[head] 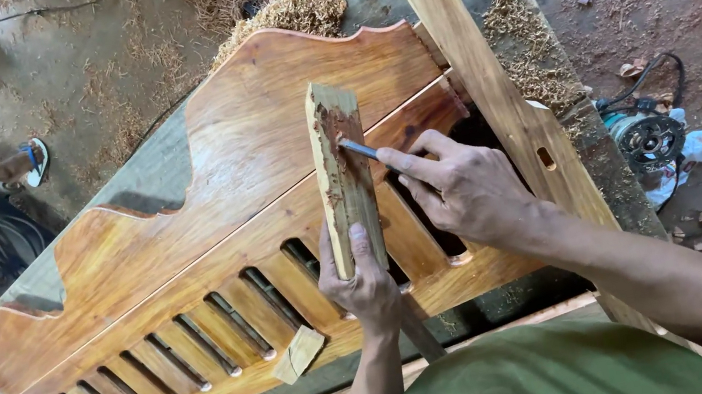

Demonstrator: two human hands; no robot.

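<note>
Reddish-brown filler paste [326, 130] coats the upper face of a narrow wood strip [344, 179]. The strip stands near-upright, long axis running near to far, above a glossy carved headboard panel [265, 135] with a row of slats. Left hand [364, 285] closed around the strip's near end, thumb pressed flat on its face. Right hand [464, 189] sits just right of the strip, fingers curled tight on a slim metal blade [359, 149]; the tip meets the pasted patch from the right side. Right hand is the nearer one to the paste. 1 small wood offcut [299, 355] lies on the panel's near rail. Power router [646, 140] on the floor, far right, among shavings.
</note>
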